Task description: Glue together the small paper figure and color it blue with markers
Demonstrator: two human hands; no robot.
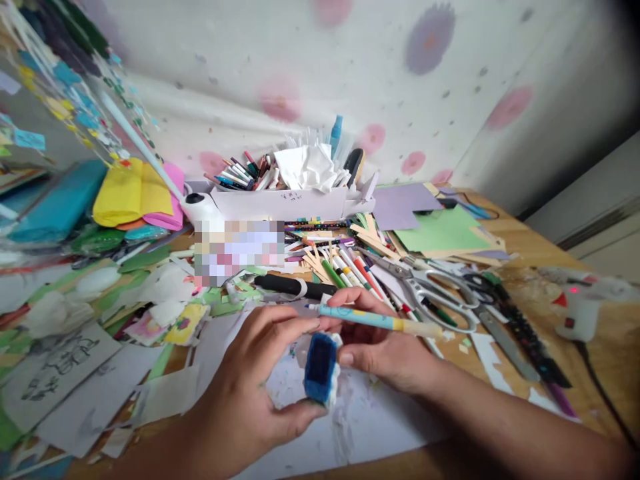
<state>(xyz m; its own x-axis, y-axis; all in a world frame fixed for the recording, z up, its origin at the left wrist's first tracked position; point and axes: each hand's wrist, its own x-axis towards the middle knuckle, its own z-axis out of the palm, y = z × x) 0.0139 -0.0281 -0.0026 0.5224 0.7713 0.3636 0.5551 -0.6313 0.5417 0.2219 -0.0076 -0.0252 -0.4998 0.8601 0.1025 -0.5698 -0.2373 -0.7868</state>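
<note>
My left hand [250, 393] is closed on a small white block with a dark blue painted face [320, 367], thumb below and fingers above it. My right hand [385, 350] is closed on a light blue pen with a yellow and clear end [373, 320], held level just above the block, its tip pointing left near my left fingertips. Both hands hover over a white sheet of paper [370, 420] at the table's near edge.
White-handled scissors [435, 293] and a ruler [505, 340] lie right of my hands. A glue gun [577, 310] sits far right. Markers and wooden sticks [340, 263] crowd the middle, a white box of pens and tissue [285, 193] stands behind, and paper scraps cover the left.
</note>
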